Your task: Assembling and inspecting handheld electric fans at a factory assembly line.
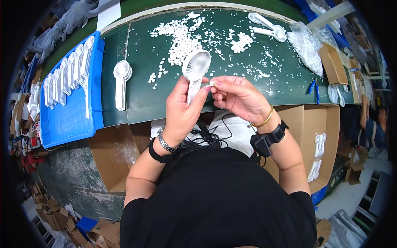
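Note:
My left hand (pixel 178 105) is closed around the handle of a white plastic handheld-fan shell (pixel 197 65), its round slotted head pointing up and away from me. Close beside the handle, my right hand (pixel 244 98) pinches a small white plastic piece (pixel 212 83) between thumb and fingertips. Beyond the hands, many such small white pieces (pixel 182 44) lie heaped and scattered over the green table (pixel 153 97). To the left, a stack of fan shells (pixel 120 87) rests on the tabletop.
At far left a blue tray (pixel 68 126) holds rows of stacked fan shells. Loose shells (pixel 269 29), a clear bag of white pieces (pixel 307 48), a small carton (pixel 333 65) and blue-handled cutters (pixel 314 90) lie right. Cardboard boxes (pixel 108 161) flank me below the table edge.

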{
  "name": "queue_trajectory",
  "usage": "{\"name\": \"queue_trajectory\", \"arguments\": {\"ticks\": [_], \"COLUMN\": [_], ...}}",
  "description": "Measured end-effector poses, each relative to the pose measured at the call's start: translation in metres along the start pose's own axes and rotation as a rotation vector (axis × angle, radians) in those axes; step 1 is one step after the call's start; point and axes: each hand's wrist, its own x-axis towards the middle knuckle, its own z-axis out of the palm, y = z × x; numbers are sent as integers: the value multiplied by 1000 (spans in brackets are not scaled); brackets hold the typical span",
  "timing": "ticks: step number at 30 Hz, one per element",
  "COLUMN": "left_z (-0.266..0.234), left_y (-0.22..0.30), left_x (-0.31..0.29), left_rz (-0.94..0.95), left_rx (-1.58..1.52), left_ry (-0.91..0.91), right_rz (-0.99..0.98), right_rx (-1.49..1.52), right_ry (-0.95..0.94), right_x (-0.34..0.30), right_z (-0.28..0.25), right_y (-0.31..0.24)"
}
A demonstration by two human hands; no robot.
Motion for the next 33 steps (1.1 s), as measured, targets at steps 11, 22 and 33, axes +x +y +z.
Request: {"name": "queue_trajectory", "arguments": {"ticks": [11, 22, 33], "left_z": [9, 4, 13], "left_y": [-5, -3, 1], "left_x": [-1, 7, 9], "left_rz": [-158, -320, -505], "left_rx": [-12, -226, -399], "left_ry": [-34, -146, -230], "right_rz": [-178, -849, -1146], "right_rx": [-216, -807, -1355], "right_ry": [133, 299, 318], "right_x": [-5, -18, -24], "right_z": [-14, 8, -6], "right_y": [18, 29, 17]}}
